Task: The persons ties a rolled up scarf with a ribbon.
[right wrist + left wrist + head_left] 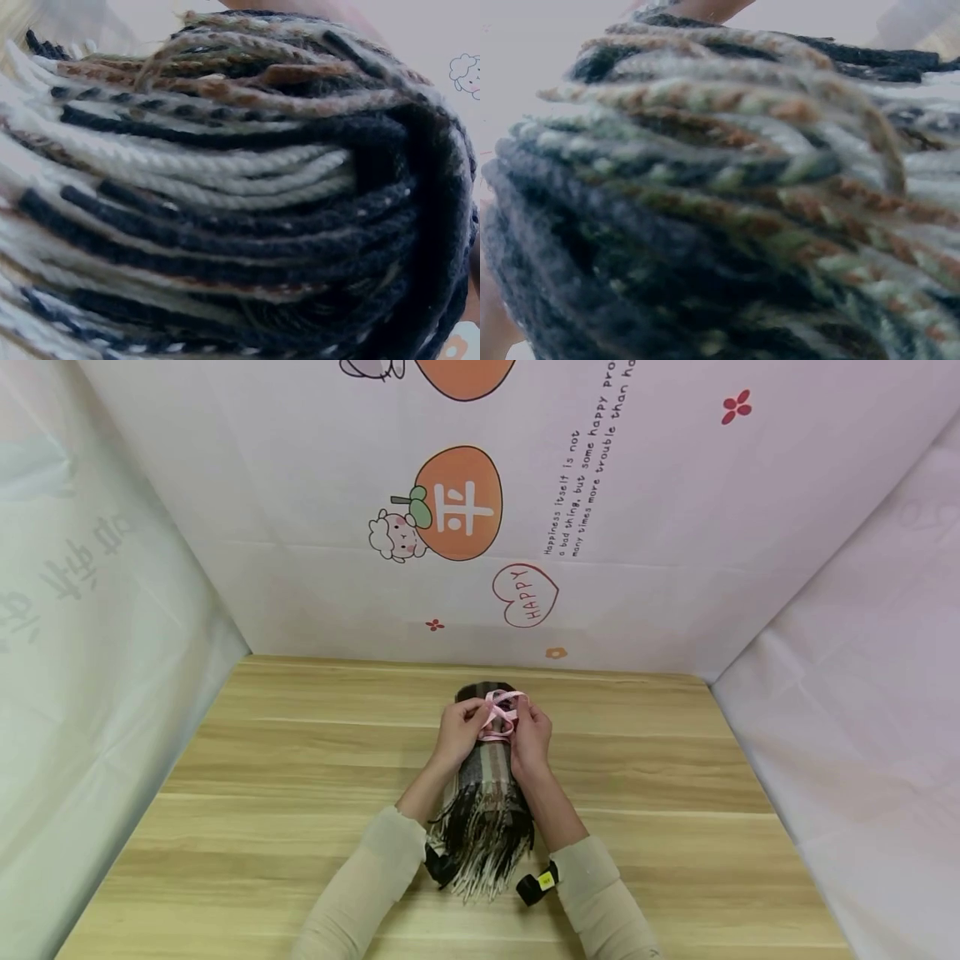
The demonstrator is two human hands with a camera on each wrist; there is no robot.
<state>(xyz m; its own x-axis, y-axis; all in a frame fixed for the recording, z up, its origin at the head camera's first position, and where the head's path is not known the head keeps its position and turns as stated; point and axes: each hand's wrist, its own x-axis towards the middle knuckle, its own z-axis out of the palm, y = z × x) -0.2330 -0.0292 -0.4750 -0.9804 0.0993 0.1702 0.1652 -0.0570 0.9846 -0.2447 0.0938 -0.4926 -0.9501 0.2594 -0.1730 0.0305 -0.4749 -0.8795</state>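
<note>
A rolled plaid scarf (491, 766) in black, grey and beige lies lengthwise on the wooden table, its fringe (487, 843) toward the near side. Around its far part runs a pink ribbon (495, 737), with loops standing on top. My left hand (456, 733) pinches the ribbon from the left; my right hand (532, 739) pinches it from the right. Both wrist views are filled by fringe strands (727, 165) (225, 172), which hide the fingers there. How the ribbon is knotted is too small to tell.
The wooden table (300, 760) meets a printed white backdrop (322, 585) behind the scarf. White sheets (862, 693) hang at both sides. A black wrist device with a yellow label (545, 882) is by the right sleeve; another dark one (440, 866) is by the left.
</note>
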